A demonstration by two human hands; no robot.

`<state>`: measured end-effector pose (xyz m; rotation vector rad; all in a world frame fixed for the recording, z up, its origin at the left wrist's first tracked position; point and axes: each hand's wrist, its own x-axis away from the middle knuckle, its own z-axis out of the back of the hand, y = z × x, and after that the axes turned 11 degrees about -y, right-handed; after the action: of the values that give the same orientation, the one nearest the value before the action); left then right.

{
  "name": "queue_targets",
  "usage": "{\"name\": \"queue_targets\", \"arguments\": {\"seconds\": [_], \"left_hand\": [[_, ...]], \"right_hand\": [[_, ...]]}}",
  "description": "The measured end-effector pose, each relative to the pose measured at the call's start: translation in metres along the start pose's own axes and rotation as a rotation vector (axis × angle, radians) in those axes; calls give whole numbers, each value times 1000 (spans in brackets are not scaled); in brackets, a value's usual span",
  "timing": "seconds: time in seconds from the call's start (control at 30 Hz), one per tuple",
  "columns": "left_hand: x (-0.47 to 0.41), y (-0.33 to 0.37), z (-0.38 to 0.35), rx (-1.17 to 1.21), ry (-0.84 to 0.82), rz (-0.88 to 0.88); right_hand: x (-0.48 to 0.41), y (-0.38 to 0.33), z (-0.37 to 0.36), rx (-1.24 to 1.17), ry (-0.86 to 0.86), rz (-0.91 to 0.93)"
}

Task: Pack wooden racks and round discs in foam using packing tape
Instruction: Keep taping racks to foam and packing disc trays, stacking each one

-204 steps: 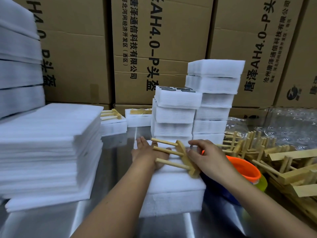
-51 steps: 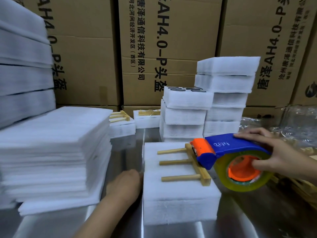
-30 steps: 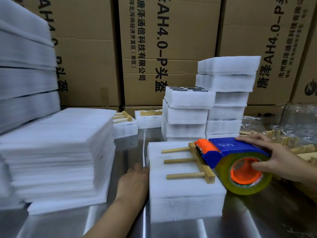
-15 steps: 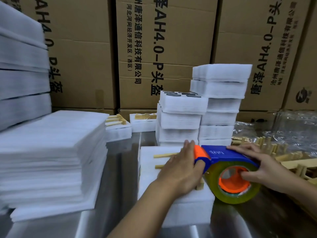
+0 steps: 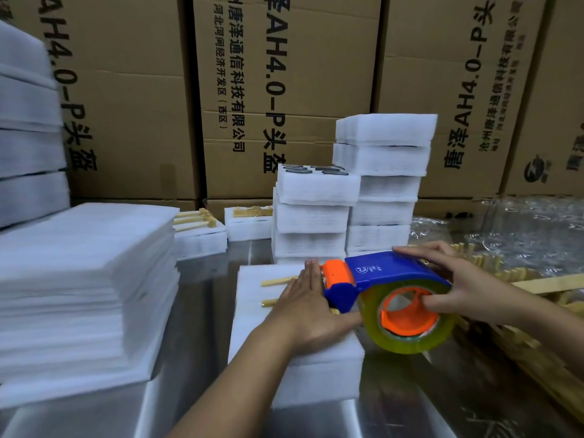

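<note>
At the left, a stack of thin white foam sheets [image 5: 79,279] rests on the brushed-steel table [image 5: 196,343]; the sheet edges look soft and fibrous. Behind stand brown corrugated cartons [image 5: 132,99], printed in black "AH4.0-P头盔" and "通信科技有限公司". Two stacks of thick rectangular foam blocks [image 5: 382,159] stand at the centre back; dark discs [image 5: 322,171] lie on the shorter stack.

In front, one foam block [image 5: 252,314] lies flat on the table. A rack [image 5: 275,282] of pale round wooden pegs lies on top of it. The left hand [image 5: 306,308] lies flat on the rack, fingers straight and together, pressing it down.

A dispenser [image 5: 379,271], blue plastic with an orange nose, touches the block's right edge; its white logo is too small to read. It carries a roll of clear yellowish tape [image 5: 407,341] on an orange core. The right hand [image 5: 458,286] grips the dispenser, fingers curled over the blue top and into the core.

At the right lie loose racks [image 5: 537,282] and clear film [image 5: 521,229].
</note>
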<state>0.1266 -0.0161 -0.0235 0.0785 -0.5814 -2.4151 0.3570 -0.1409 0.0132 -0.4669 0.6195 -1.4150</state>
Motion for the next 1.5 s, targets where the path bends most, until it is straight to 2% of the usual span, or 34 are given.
{"name": "queue_targets", "arguments": {"seconds": [0.2,0.4,0.57,0.8,1.0,1.2,1.5], "left_hand": [[2,0,1,35,14,-12],[-1,1,-1,13,17,-16],[-1,0,1,-9,5,-25],[-2,1,0,-32,4,-17],[3,4,2,-11,4,-11],[2,3,2,-7,20,-14],[-3,-1,-2,-22,21,-26]], "right_hand": [[2,3,7,-22,14,39],[28,19,42,86,55,-52],[30,23,48,137,22,-98],[53,38,67,171,120,-145],[45,14,55,376,0,-124],[16,-12,31,634,-219,-75],[-34,-18,18,598,-333,-53]]}}
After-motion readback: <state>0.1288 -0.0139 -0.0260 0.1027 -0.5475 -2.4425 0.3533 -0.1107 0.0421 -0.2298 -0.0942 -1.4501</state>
